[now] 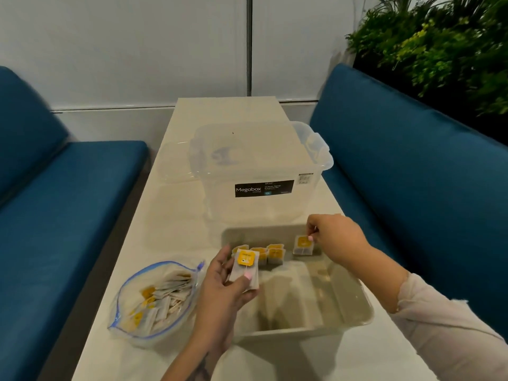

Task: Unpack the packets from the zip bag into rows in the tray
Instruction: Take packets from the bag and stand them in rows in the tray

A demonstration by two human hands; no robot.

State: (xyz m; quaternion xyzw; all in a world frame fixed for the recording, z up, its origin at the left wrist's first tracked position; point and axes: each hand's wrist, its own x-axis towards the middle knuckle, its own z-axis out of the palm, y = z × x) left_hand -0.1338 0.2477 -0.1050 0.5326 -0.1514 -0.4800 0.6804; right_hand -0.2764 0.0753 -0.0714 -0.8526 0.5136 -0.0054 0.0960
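Observation:
A clear tray [354, 306] stands on the table in front of me. Along its far wall stand several tea packets with yellow tags [270, 253]. My right hand [335, 237] pinches the top of one more packet [302, 246] at the right end of that row. My left hand [220, 287] holds a small stack of packets [244, 268] over the tray's left edge, thumb pressed on the front one. An open zip bag [154, 301] with a blue seal lies to the left of the tray, with several packets inside.
A clear Megabox storage bin [261, 171] stands behind the tray, its lid [176, 166] lying to its left. Blue bench seats [68, 202] flank the narrow cream table [176, 221]. Green plants [439, 50] fill the far right corner.

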